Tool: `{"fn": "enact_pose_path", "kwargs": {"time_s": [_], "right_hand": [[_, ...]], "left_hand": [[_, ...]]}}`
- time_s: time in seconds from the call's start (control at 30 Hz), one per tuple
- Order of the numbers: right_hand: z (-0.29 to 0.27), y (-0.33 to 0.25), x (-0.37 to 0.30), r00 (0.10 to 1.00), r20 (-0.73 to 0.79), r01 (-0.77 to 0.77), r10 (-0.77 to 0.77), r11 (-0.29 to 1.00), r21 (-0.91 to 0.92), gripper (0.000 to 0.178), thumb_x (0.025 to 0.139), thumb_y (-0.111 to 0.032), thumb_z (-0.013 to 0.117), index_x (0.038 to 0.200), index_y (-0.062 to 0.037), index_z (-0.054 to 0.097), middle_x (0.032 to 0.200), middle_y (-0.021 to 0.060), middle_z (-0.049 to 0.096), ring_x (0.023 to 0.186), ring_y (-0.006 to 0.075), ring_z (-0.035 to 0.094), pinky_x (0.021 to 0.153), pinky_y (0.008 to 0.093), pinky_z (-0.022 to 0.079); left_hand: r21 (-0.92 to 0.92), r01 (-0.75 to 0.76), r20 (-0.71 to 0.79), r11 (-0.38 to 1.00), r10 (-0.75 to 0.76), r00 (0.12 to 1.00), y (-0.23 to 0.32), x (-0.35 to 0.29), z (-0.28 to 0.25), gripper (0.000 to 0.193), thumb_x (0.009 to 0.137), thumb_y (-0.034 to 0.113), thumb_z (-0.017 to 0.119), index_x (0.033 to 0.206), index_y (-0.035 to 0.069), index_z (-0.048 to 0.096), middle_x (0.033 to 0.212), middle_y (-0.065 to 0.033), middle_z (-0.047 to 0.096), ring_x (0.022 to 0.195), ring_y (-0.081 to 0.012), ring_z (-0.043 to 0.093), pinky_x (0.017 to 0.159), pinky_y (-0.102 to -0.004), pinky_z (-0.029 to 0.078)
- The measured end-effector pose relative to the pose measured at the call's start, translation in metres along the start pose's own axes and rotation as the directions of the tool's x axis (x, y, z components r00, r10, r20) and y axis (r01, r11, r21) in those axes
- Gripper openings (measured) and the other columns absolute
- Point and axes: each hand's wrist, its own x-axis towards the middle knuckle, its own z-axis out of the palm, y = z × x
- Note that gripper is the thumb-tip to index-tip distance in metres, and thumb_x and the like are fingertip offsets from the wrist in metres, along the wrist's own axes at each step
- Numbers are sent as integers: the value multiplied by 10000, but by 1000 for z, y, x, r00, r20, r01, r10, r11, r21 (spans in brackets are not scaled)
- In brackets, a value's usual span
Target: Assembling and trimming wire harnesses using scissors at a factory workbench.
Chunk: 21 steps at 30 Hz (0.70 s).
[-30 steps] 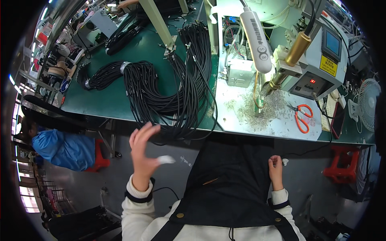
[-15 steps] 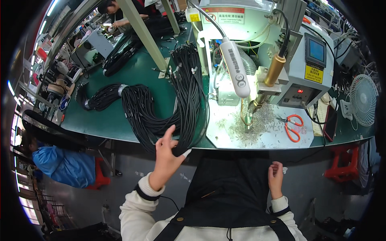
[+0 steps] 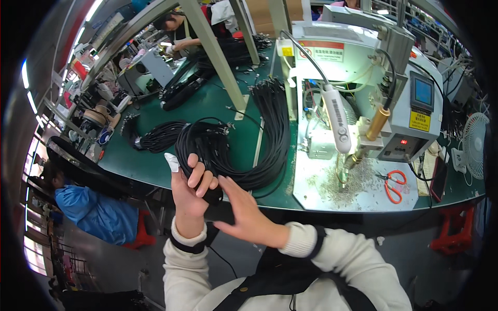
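A thick bundle of black cables (image 3: 275,129) lies in a curve on the green bench, near its front edge. My left hand (image 3: 192,192) curls its fingers round part of these cables (image 3: 193,137), lifting a loop of them. A white cover sits on the tip of its thumb. Close beside it, my right hand (image 3: 251,215) has its fingers stretched out and thumb apart, with the fingertips at the edge of the held cables. Whether those fingertips touch the cables cannot be made out.
Right of the cables stands a bench machine (image 3: 358,57) with a metal plate (image 3: 311,194) strewn with clippings. Red-handled snips (image 3: 395,186), a phone (image 3: 439,179) and a white fan (image 3: 474,142) lie further right. A metal post (image 3: 220,62) rises behind. Co-workers sit left and far.
My left hand has moved left and closed round the cables, raising a loop. My right hand has come up from beside my apron to the bundle. The view has shifted.
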Motion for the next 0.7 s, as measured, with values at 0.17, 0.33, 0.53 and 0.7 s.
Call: {"fn": "enact_pose_path", "kwargs": {"time_s": [0.17,0.33,0.53,0.7], "right_hand": [[37,17,35,998,-30,60,-61,998,-34,381,712,-160,628,1030,-19,472,1031,127,506,1037,279,450,882,389,318],[43,28,37,995,-55,71,-87,967,-245,272,709,-171,628,903,-32,500,894,87,513,937,271,469,816,368,332],[46,27,20,998,23,57,-53,968,-243,332,735,-194,618,996,-37,487,954,87,523,996,265,460,855,375,317],[13,-27,13,978,-36,203,-205,978,-55,389,788,-233,586,1090,-35,440,992,107,532,992,262,478,845,378,342]], "left_hand": [[14,-75,-117,997,76,990,46,-5,9,328,898,296,340,1072,41,454,659,33,423,502,-86,372,591,-268,356],[-96,-60,-327,994,25,945,128,29,-16,294,899,300,378,967,31,472,723,27,466,584,-94,404,567,-246,363],[130,-344,-237,930,366,900,198,22,-30,212,912,182,329,978,34,465,680,28,422,515,-83,357,510,-233,346],[51,-165,-222,985,172,960,135,-17,34,182,911,161,332,994,54,455,660,22,384,488,-69,322,482,-223,338]]}}
